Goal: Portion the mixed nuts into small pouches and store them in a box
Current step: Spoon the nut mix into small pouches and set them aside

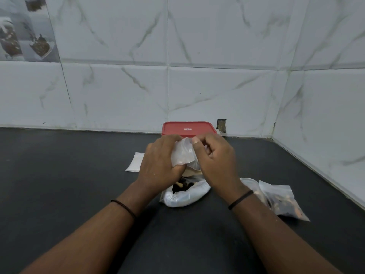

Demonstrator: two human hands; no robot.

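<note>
Both hands hold one small clear pouch (182,153) above the black counter. My left hand (161,162) grips its left side, thumb under the lower edge. My right hand (214,159) pinches the top edge between thumb and fingers. Below the hands lies a large open plastic bag of mixed nuts (184,191), its mouth toward me. A filled pouch of nuts (282,200) lies at the right, partly behind my right wrist. A box with a red lid (186,128) stands behind the hands by the wall, lid on.
A flat stack of empty pouches (134,162) lies left of my left hand. The black counter (59,175) runs to tiled walls at the back and right, forming a corner at the far right. A small hole (221,125) shows in the back wall.
</note>
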